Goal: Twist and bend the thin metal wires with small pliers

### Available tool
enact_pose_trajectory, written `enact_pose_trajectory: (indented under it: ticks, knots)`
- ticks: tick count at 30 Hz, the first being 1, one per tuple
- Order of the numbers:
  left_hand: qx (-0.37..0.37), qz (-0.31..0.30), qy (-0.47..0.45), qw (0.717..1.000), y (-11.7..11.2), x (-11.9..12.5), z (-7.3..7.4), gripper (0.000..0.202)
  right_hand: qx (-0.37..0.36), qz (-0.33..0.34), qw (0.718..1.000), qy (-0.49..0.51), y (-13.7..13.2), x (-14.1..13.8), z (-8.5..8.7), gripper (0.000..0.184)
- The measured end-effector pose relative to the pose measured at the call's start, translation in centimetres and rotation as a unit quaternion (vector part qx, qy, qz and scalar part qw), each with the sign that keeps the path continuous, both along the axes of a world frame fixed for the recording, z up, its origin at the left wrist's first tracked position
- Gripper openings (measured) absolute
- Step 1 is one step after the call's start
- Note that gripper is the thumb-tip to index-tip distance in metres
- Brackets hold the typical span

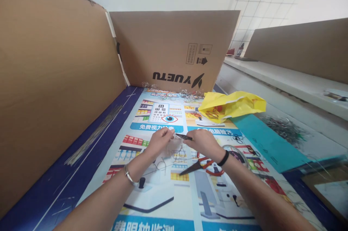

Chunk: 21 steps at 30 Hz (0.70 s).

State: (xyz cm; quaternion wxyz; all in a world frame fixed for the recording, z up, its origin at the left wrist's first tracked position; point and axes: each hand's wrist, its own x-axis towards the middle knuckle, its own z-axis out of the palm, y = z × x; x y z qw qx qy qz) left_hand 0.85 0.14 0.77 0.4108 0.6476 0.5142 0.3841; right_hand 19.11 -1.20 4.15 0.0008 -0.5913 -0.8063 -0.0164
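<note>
Between left hand [160,140], pinching, and right hand [204,142], clamped on pliers [184,136]: thin wire [174,135].
Probably light, springy, easily kinked; best held near its end.

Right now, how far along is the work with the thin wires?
Seemingly done: a heap of wire pieces lies by the cardboard. In hand: the left hand pinches a small wire, the right hand holds a dark pointed tool against it. Left: loose wires under the hands.

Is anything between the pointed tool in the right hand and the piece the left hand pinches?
Nothing visible. The dark pointed tool in the right hand points straight at the small piece pinched by the left hand. The scissors lie lower, under the right wrist.
</note>
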Motion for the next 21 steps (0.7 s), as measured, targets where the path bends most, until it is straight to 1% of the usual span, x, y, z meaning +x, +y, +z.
enact_pose_trajectory:
  ticks: [5,11,16,19,21]
  knots:
    - [-0.009,-0.003,0.008,1.0,0.74,-0.38,-0.67,0.029,-0.009,0.006,1.0,0.005,0.04,0.08,0.02,0.027]
    - [-0.001,-0.007,-0.002,1.0,0.99,-0.5,-0.93,0.029,-0.009,0.012,1.0,0.021,0.15,0.2,0.03,0.026]
    - [-0.014,-0.012,-0.025,1.0,1.1,-0.58,-0.86,0.023,-0.011,0.022,1.0,0.02,-0.16,-0.01,0.4,0.024]
    - [-0.011,0.001,-0.029,1.0,1.02,-0.57,-0.63,0.021,-0.015,0.04,0.999,0.02,-0.42,-0.22,0.69,0.024]
    - [-0.008,0.012,-0.024,1.0,0.96,-0.55,-0.49,0.023,-0.013,0.047,0.999,0.02,-0.49,-0.33,0.71,0.024]
